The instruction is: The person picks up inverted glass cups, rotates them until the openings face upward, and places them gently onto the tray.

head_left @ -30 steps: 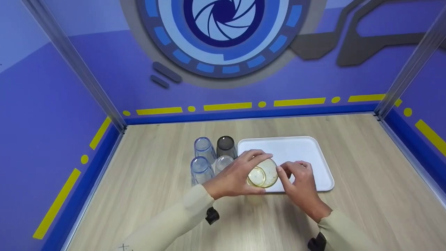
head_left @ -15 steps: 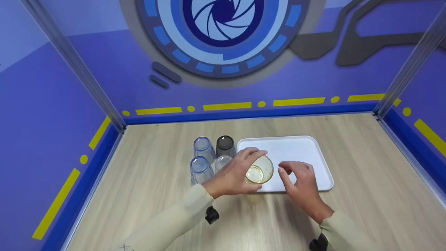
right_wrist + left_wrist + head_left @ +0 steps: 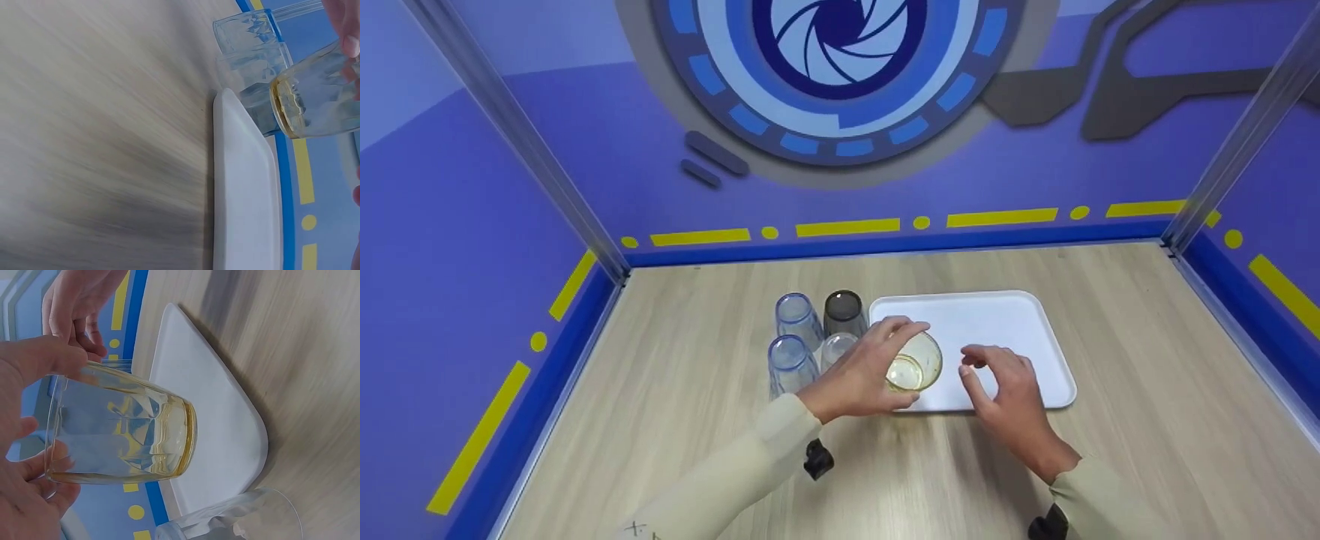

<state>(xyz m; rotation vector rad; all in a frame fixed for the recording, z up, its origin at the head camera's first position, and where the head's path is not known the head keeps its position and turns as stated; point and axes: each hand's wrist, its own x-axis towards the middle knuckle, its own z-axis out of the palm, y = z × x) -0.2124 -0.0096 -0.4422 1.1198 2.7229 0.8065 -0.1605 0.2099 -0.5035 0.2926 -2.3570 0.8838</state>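
Observation:
My left hand [image 3: 859, 371] grips an amber-tinted drinking glass [image 3: 930, 352] near its rim, thumb on the near side and fingers on the far side. The glass is mouth up, its thick amber base [image 3: 188, 439] pointing down over the left part of a white tray [image 3: 1012, 322]. In the right wrist view the base of the glass [image 3: 320, 101] hangs above the level of the tray. My right hand [image 3: 1011, 394] is to the right of the glass, apart from it, with fingers loosely bent and nothing in them.
Left of the tray several glasses stand mouth down in a close group: two blue-tinted ones [image 3: 799, 315], a dark one [image 3: 845, 309] and a clear one [image 3: 838, 349], partly behind my left hand. A purple wall panel [image 3: 585, 165] rises behind the wooden table [image 3: 697, 337].
The right hand's fingers have parted from the glass rim. My left hand has carried the glass slightly left, away from the right hand, which stays almost in place.

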